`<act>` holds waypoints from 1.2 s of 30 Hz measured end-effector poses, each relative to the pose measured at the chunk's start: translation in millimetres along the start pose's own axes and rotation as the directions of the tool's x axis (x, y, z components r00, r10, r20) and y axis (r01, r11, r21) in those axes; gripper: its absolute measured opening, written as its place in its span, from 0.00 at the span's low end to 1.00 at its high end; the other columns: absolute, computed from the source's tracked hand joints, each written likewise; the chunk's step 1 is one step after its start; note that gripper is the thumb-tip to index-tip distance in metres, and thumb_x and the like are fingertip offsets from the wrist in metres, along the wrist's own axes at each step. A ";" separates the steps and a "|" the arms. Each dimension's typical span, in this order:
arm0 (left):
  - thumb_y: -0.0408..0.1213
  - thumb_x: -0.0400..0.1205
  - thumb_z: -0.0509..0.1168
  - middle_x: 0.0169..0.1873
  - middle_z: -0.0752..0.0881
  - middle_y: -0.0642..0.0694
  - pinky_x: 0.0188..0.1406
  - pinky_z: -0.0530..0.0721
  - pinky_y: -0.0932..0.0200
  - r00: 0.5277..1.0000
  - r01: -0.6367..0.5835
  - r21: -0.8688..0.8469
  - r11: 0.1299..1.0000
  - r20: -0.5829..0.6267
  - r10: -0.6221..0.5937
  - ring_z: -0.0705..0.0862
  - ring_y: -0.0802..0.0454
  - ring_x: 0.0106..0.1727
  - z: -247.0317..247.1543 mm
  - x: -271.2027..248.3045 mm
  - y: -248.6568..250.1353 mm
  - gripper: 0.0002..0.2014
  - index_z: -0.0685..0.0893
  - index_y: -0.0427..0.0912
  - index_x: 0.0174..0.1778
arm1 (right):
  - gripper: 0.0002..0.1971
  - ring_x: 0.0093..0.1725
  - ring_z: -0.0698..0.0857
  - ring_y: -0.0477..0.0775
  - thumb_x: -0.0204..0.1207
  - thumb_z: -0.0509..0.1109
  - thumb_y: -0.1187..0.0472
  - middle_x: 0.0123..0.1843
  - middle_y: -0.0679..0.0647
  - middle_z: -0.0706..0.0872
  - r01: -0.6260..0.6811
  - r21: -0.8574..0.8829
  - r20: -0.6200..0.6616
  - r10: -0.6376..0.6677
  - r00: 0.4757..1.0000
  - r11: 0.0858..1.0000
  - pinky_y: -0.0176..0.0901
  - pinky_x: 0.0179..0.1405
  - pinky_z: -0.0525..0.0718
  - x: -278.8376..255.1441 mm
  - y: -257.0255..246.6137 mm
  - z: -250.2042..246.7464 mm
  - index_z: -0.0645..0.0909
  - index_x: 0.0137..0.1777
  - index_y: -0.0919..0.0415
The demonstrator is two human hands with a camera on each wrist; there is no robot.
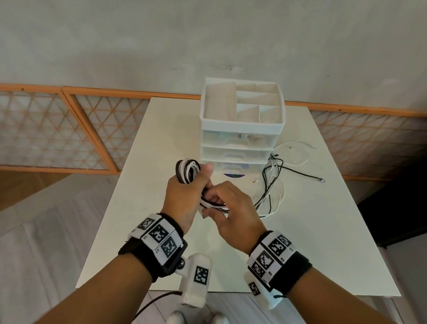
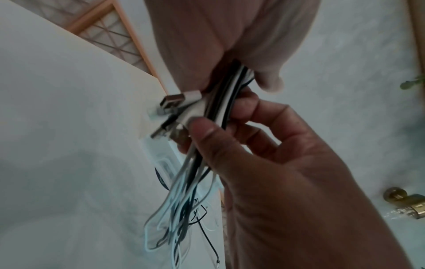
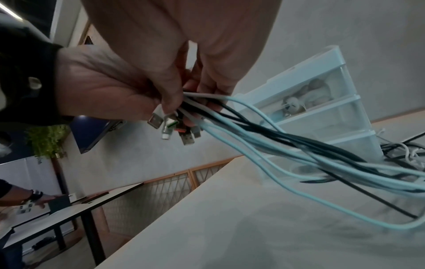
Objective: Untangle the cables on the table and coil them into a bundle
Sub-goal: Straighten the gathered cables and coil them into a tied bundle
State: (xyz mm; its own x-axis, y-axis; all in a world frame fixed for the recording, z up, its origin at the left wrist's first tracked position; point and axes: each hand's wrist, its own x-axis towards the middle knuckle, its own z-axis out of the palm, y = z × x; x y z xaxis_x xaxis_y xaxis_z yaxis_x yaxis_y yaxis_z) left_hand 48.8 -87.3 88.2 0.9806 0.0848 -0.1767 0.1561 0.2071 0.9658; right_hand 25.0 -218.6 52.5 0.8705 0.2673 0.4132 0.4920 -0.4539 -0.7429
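My left hand grips a coil of black and white cables held above the white table; loops stick out above the fist. Just below it, my right hand pinches the same strands between thumb and fingers. Several USB plugs poke out beside the right thumb, also seen as plugs in the left wrist view. Loose cable tails trail from my hands down to the table and spread to the right of the drawer unit.
A white three-drawer organiser with an open divided top stands at the table's back middle. A purple disc lies at its foot. Wood-framed lattice panels line the wall. Another person's hand rests on a far desk.
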 end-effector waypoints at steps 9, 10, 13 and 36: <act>0.53 0.81 0.67 0.16 0.66 0.50 0.30 0.80 0.54 1.000 -0.010 -0.097 0.995 0.005 0.010 0.66 0.52 0.17 -4.0 6.2 17.7 0.21 0.77 0.39 0.31 | 0.22 0.31 0.82 0.48 0.67 0.84 0.52 0.34 0.48 0.84 -0.311 -0.056 0.200 0.316 0.928 0.949 0.46 0.34 0.82 -4.0 28.4 -13.9 0.70 0.45 0.51; 0.54 0.79 0.67 0.15 0.64 0.50 0.28 0.79 0.55 0.997 0.013 -0.099 0.995 0.078 -0.005 0.64 0.52 0.16 -6.0 5.4 22.0 0.22 0.76 0.39 0.30 | 0.19 0.28 0.79 0.48 0.66 0.84 0.49 0.30 0.46 0.83 -0.291 -0.125 0.198 0.311 0.930 0.949 0.48 0.32 0.81 -5.2 37.7 -16.2 0.73 0.41 0.49; 0.55 0.78 0.69 0.14 0.63 0.50 0.26 0.74 0.56 0.954 0.095 0.071 0.993 0.278 -0.111 0.60 0.52 0.15 -8.4 4.1 23.5 0.23 0.74 0.39 0.29 | 0.23 0.27 0.78 0.54 0.65 0.77 0.36 0.23 0.46 0.78 -0.253 -0.336 0.177 0.325 0.929 0.907 0.44 0.28 0.77 -1.3 53.9 -21.6 0.72 0.25 0.49; 0.55 0.78 0.71 0.12 0.68 0.52 0.35 0.82 0.45 0.987 -0.048 0.298 0.953 0.160 0.000 0.72 0.52 0.14 -17.2 11.8 31.5 0.25 0.70 0.44 0.24 | 0.21 0.25 0.73 0.42 0.81 0.69 0.43 0.27 0.48 0.81 -0.395 -0.089 0.437 0.392 0.809 0.914 0.38 0.34 0.75 12.7 18.9 -27.5 0.85 0.34 0.58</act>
State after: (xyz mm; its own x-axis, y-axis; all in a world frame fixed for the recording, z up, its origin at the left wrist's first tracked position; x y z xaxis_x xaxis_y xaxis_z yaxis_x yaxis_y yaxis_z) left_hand 63.3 -63.0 113.3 0.9869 -0.0718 -0.1445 0.1373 -0.0969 0.9858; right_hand 45.6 -247.2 58.1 0.8929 0.4095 -0.1871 0.1066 -0.5960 -0.7959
